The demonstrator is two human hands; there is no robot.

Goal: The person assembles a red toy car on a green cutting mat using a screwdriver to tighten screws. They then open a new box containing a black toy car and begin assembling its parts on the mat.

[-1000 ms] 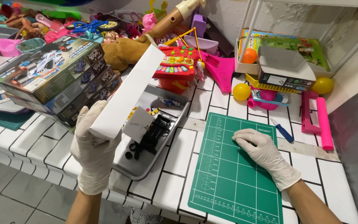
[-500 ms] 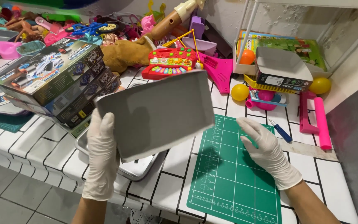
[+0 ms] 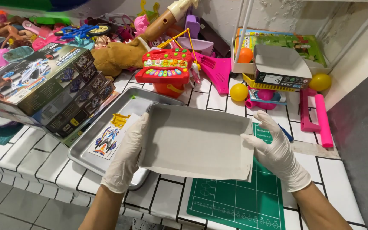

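1. Shallow grey cardboard box tray [image 3: 196,142] held level, open side up, above the white tiled counter [image 3: 35,159]; spans from the silver metal baking tray [image 3: 96,140] to the green cutting mat [image 3: 239,200].
2. Left hand [image 3: 126,155], white glove, clasped on the grey tray's left edge, fingers wrapped up along its wall.
3. Right hand [image 3: 277,153], white glove, gripping the right edge, thumb over the rim, fingers spread behind.
4. In the metal tray: sticker sheet with a racing-car print [image 3: 106,140], small yellow plastic part [image 3: 120,120] just beside it; rest hidden under the grey tray.
5. Left of the metal tray: stacked printed model-car boxes [image 3: 43,93].
6. Behind: red toy keyboard [image 3: 163,68], brown plush toy [image 3: 116,57], yellow ball [image 3: 238,92], pink plastic bar [image 3: 323,121]. Further clutter too jumbled to tell, possibly dolls.
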